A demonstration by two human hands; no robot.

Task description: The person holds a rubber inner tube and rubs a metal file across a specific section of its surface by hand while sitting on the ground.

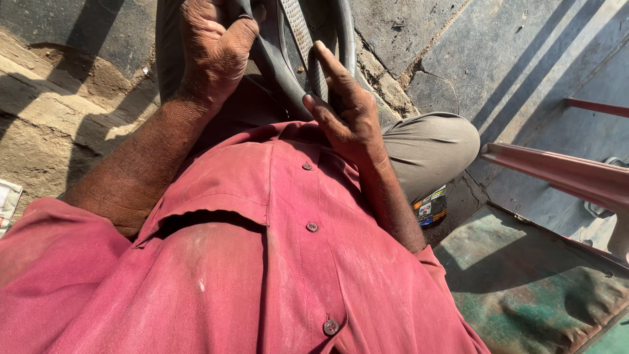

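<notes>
A black bicycle tyre (298, 46) with a loose inner tube stands in front of me at the top centre, over my lap. My left hand (213, 49) is closed around the tyre's left side near the top edge of the view. My right hand (347, 108) rests against the tyre's lower right part, its fingers stretched out along the tread and the thumb beside it. My red buttoned shirt (275, 249) fills the lower half of the view and hides the bottom of the tyre.
My bent knee in grey trousers (432, 147) is at the right. A small colourful box (430, 208) lies on the ground under it. A reddish metal frame (563, 174) and a worn green metal sheet (524, 288) are at the right. Cracked stone paving (458, 52) lies beyond.
</notes>
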